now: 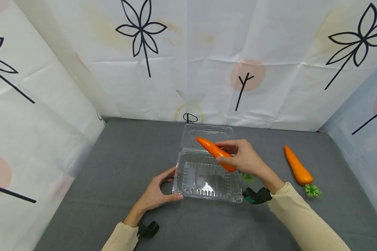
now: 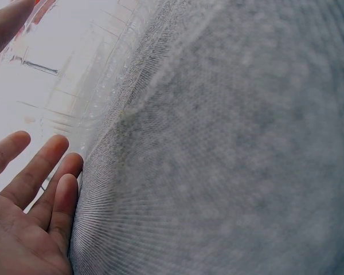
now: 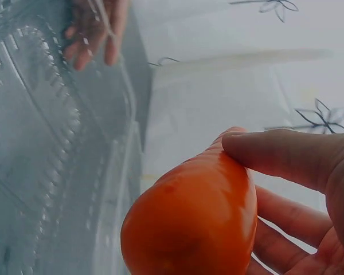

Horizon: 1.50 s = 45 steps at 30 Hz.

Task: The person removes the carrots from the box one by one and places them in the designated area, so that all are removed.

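Observation:
My right hand (image 1: 243, 157) holds an orange toy carrot (image 1: 211, 146) between thumb and fingers, above the clear plastic clamshell box (image 1: 196, 195). The carrot is tilted, its narrow tip toward the back left. In the right wrist view its thick rounded end (image 3: 183, 229) faces the camera, with the thumb along one side. At the box's left front corner is my left hand (image 1: 155, 193), thumb at the front edge and fingers by the left wall. The left wrist view shows those fingers (image 2: 37, 172) extended and spread apart.
The box's lid (image 1: 207, 132) lies folded back toward the rear. A second toy carrot (image 1: 296, 167) with a green leafy top (image 1: 312, 190) lies on the grey cloth at the right. Patterned white curtains (image 1: 201, 45) surround the table on three sides. A green tuft (image 1: 247, 177) shows below the right wrist.

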Tool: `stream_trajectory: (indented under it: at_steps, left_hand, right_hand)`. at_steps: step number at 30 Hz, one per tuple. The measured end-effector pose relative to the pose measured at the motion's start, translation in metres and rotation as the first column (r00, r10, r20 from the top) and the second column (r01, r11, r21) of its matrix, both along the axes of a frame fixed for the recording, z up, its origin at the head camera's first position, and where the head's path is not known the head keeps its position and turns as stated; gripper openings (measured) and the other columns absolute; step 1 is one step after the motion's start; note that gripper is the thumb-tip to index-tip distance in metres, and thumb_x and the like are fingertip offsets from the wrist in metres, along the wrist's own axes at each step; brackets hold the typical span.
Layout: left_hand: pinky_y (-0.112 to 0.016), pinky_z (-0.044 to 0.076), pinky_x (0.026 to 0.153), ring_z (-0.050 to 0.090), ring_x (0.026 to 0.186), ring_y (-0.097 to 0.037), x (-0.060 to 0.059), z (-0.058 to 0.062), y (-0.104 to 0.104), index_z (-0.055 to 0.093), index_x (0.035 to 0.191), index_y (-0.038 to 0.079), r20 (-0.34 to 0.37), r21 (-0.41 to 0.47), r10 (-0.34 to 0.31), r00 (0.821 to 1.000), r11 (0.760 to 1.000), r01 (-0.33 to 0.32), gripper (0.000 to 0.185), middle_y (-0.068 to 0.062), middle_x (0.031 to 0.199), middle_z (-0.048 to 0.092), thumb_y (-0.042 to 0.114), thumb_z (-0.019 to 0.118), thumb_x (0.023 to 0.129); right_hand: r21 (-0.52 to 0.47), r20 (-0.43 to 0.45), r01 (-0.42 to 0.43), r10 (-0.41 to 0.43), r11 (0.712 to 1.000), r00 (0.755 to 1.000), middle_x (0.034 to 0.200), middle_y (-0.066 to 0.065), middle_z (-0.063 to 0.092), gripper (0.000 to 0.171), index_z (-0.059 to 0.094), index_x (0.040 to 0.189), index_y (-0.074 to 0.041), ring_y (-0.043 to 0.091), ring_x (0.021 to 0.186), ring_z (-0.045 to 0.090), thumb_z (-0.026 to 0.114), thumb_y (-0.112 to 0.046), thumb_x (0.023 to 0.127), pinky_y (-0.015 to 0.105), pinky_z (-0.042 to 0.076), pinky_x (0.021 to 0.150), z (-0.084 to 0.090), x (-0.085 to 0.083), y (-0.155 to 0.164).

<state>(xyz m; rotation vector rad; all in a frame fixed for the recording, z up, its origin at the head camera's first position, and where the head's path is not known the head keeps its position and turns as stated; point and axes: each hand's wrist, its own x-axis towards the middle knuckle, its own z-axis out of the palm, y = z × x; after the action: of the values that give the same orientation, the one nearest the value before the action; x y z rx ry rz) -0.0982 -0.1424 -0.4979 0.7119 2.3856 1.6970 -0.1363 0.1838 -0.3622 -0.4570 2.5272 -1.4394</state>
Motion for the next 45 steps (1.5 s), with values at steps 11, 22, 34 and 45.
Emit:
stream_trajectory:
  at_steps: [11, 22, 34, 45]
  left_hand:
    - [-0.035, 0.046, 0.103, 0.054, 0.126, -0.02, 0.001, 0.001, -0.001, 0.045, 0.154, 0.013, -0.003, -0.004, 0.005, 1.0, 1.0, -0.005, 0.091, -0.005, 0.139, 0.06, 0.024, 0.09, 0.076]
    - [-0.037, 0.046, 0.104, 0.054, 0.127, -0.02, 0.002, 0.003, -0.001, 0.044, 0.154, 0.01, -0.001, -0.002, 0.005, 1.0, 1.0, -0.005, 0.091, -0.007, 0.14, 0.06, 0.024, 0.09, 0.076]
    - [-0.037, 0.046, 0.104, 0.054, 0.126, -0.019, 0.001, 0.002, -0.002, 0.044, 0.154, 0.012, 0.004, -0.008, 0.013, 1.0, 1.0, -0.012, 0.092, -0.006, 0.14, 0.06, 0.024, 0.091, 0.075]
    - [-0.038, 0.046, 0.104, 0.054, 0.126, -0.019, 0.0, 0.003, 0.0, 0.044, 0.154, 0.011, 0.011, -0.007, 0.009, 1.0, 1.0, -0.009, 0.092, -0.006, 0.139, 0.06, 0.025, 0.091, 0.076]
  right_hand:
    - [-0.073, 0.012, 0.159, -0.159, 0.985, 0.987, 0.124, 0.02, 0.068, 0.05, 0.063, 0.136, -0.001, 0.03, 0.11, 0.067, 0.078, -0.017, 0.091, 0.03, 0.058, 0.082, 0.001, 0.017, 0.041]
    - [-0.114, 0.069, 0.366, -0.36, 0.924, 0.93, 0.13, 0.023, 0.064, 0.06, 0.054, 0.144, 0.003, -0.004, 0.098, 0.065, 0.076, -0.022, 0.094, 0.026, 0.059, 0.077, -0.02, 0.031, 0.086]
    - [-0.018, 0.102, 0.519, -0.515, 0.855, 0.851, 0.137, 0.031, 0.056, 0.064, 0.049, 0.146, 0.006, -0.011, 0.086, 0.06, 0.072, -0.029, 0.097, 0.02, 0.057, 0.072, -0.056, 0.032, 0.115]
    - [0.083, 0.14, 0.609, -0.614, 0.789, 0.777, 0.137, 0.031, 0.056, 0.06, 0.054, 0.142, 0.007, -0.012, 0.081, 0.052, 0.074, -0.025, 0.095, 0.015, 0.052, 0.069, -0.082, 0.023, 0.122]
